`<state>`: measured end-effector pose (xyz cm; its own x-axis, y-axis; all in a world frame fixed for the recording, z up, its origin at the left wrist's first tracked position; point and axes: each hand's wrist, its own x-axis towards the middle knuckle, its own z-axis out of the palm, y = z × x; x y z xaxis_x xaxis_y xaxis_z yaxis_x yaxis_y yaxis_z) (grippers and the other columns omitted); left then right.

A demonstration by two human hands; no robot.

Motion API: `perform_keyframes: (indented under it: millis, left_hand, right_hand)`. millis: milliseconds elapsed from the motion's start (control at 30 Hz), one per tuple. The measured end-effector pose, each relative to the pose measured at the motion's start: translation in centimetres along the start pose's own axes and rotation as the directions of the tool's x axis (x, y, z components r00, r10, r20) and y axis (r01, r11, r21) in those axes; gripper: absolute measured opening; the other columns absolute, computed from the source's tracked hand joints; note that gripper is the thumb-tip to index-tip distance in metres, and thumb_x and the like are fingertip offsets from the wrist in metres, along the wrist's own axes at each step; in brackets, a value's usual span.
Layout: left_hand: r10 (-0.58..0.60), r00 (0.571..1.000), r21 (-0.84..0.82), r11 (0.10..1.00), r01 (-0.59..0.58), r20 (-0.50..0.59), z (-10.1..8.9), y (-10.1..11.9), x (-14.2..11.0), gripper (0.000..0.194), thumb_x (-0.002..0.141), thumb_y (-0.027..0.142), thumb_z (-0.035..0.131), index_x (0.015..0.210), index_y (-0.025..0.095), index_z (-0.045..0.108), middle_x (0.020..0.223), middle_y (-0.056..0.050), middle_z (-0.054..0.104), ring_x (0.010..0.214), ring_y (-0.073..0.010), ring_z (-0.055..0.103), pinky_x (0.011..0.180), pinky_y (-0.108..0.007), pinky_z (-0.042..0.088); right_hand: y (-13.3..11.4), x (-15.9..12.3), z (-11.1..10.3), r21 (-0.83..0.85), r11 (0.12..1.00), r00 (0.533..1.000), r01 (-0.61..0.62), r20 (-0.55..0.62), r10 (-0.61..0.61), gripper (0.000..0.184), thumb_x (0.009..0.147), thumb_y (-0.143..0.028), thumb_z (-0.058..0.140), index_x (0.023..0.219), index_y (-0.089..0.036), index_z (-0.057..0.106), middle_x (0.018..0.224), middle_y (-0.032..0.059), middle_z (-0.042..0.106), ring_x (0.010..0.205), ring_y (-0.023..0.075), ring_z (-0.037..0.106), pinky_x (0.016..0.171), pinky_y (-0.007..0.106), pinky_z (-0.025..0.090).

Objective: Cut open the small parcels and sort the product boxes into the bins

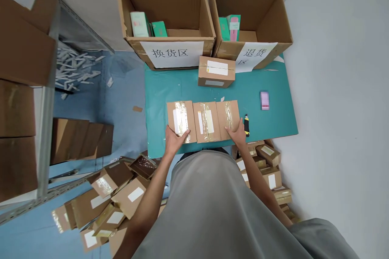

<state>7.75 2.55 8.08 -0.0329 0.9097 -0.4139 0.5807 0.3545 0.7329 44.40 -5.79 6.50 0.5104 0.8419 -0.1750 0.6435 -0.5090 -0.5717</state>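
Three taped cardboard boxes stand side by side on the green table near its front edge: a left box (187,115), a middle box (214,121) and a right box (232,113). My left hand (175,139) grips the left box at its near outer corner, thumb on top and fingers along its side. On the far right of the row, my right hand (238,133) holds the right box the same way, its thumb over the top. White labels show on the left and middle boxes. A yellow and black utility knife (246,125) lies just beside my right hand.
Behind the row stands another taped box (216,81). Two large open cartons, left (133,44) and right (285,48), hold green boxes and bear paper signs. A pink, blurred item (264,101) lies at right. Parcels (130,194) pile on the floor beside a metal shelf (47,129).
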Motion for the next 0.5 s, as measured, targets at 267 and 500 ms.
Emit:
perform_keyframes:
  millis: [267, 500]
  left_hand:
    - [0.056, 0.986, 0.215, 0.976, -0.022, -0.155, 1.4, 3.8, 3.5, 0.151, 0.084, 0.081, 0.081, 0.176, -0.016, 0.009, 0.178, -0.047, 0.026, 0.169, -0.0586, 0.028, 0.139, -0.067, 0.025]
    - [0.224, 0.967, 0.347, 0.922, -0.170, -0.124, 3.1, 6.2, 5.0, 0.115, 0.097, 0.073, 0.071, 0.182, 0.007, 0.030, 0.192, -0.029, 0.004, 0.178, -0.0531, -0.006, 0.140, -0.073, 0.000]
  right_hand:
    - [-1.7, 3.4, 1.4, -0.047, 0.998, 0.999, 0.039, -0.029, -0.041, 0.131, 0.098, -0.096, 0.047, 0.181, 0.000, 0.018, 0.176, 0.0393, 0.040, 0.165, 0.0498, 0.044, 0.131, 0.066, 0.045]
    - [-3.9, 3.8, 0.6, -0.146, 0.764, 0.748, 0.629, 0.383, -0.542, 0.099, 0.103, -0.078, 0.067, 0.179, -0.019, 0.044, 0.193, 0.0208, 0.019, 0.180, 0.0443, 0.014, 0.144, 0.066, 0.016]
